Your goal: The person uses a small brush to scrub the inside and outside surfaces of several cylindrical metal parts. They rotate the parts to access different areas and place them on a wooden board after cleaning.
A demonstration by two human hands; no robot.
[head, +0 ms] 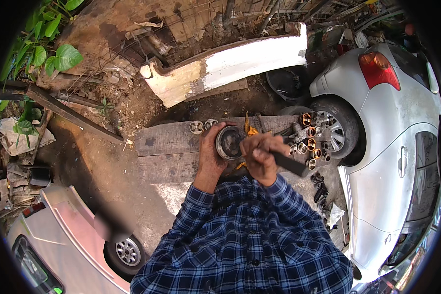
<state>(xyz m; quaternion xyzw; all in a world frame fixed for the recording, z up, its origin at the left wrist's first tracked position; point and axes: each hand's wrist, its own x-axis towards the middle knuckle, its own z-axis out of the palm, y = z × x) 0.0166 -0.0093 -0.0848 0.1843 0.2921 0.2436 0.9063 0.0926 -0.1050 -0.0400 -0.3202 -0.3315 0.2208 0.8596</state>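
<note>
My left hand (212, 156) grips an engine piston (229, 142) with a dark, sooty crown facing up, over the near part of a worn wooden bench (165, 147). Just right of it, my right hand (263, 154) is closed round a tool with a dark, thick handle (292, 165); the tool's working end is hidden by my fingers. Two more pistons, a left one (196, 127) and a right one (210, 124), stand at the bench's far edge. Several metal engine parts with orange-rimmed openings (311, 144) are grouped at the bench's right end. A yellow-orange cloth (251, 129) lies behind my hands.
A silver car (378, 121) stands close on the right, its rear wheel (334, 128) beside the bench. Another car (77, 242) is at lower left. Beyond the bench lie a white-painted body panel (253, 55) and a black basin (288, 82). A wooden beam (73, 114) slants at left.
</note>
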